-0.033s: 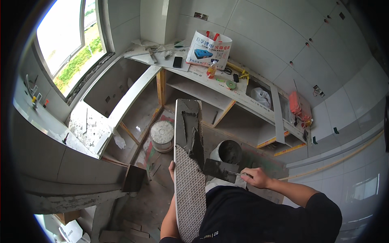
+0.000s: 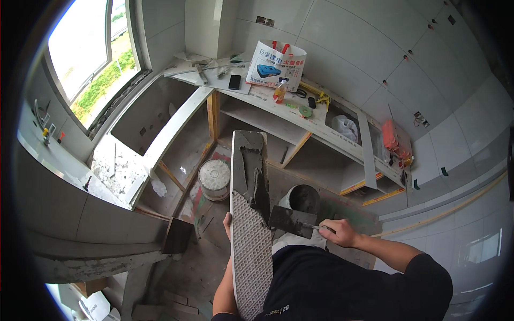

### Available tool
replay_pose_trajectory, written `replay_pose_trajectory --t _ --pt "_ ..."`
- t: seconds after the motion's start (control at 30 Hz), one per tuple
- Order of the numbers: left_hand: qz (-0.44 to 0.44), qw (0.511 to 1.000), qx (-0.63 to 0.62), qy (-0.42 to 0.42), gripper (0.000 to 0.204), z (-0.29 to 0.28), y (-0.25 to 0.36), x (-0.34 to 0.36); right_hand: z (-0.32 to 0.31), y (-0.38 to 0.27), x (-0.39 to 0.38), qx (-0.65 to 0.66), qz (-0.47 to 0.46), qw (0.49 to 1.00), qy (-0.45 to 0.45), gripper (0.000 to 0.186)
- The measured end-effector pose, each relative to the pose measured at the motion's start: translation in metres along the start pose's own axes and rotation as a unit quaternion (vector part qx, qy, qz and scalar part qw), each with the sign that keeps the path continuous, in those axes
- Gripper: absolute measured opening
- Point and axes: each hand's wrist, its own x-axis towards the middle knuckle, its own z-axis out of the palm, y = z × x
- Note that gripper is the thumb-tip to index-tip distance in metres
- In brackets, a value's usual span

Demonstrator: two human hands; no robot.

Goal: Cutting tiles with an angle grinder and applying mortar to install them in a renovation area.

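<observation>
the tile (image 2: 251,262) stood tilted in front of the person, its studded back turned up toward the head, its long side running from the black shirt (image 2: 353,283) out over the floor. grey mortar (image 2: 250,160) covered its far end, uneven, with a thick ridge sagging along the right edge. nearer the body the studs were bare. judged from that, the coating was under way but less than half done: the near stretch had none, and the far coat looked too rough to count as levelled.

the left hand (image 2: 228,223) gripped the tile's left edge; only a little of it showed, the rest lying hidden behind. the right hand (image 2: 338,234) was closed around the handle of the trowel (image 2: 292,221), whose smeared blade lay flat at the tile's right edge, roughly where mortar gave way to bare studs. whether blade and tile touched could not be told.

just beyond the trowel stood an uncovered bucket (image 2: 285,201), dark inside; how much mortar it held was unclear. left of the tile stood a lidded bucket (image 2: 214,179).

farther out, the unfinished counter (image 2: 316,126) ran along the wall, bearing a phone (image 2: 234,82), a bag (image 2: 277,68), a bottle (image 2: 280,93) and a roll of green tape (image 2: 305,111). a window (image 2: 80,48) was at the far left.
</observation>
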Motion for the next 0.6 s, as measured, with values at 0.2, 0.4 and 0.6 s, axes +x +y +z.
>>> replay_pose_trajectory --t 0.2,0.4,0.6 --pt "0.006 1.000 0.015 0.009 0.061 0.011 -0.002 -0.008 0.010 -0.069 0.085 -0.099 -0.173 0.971 0.129 0.030" --pt "-0.056 0.994 -0.057 -0.079 0.063 0.015 -0.005 -0.017 0.015 -0.009 0.124 -0.099 -0.009 0.963 0.250 0.031" --pt "-0.045 0.997 -0.058 -0.034 0.062 0.025 -0.013 -0.025 0.023 -0.036 0.137 0.368 0.150 0.906 0.148 0.044"
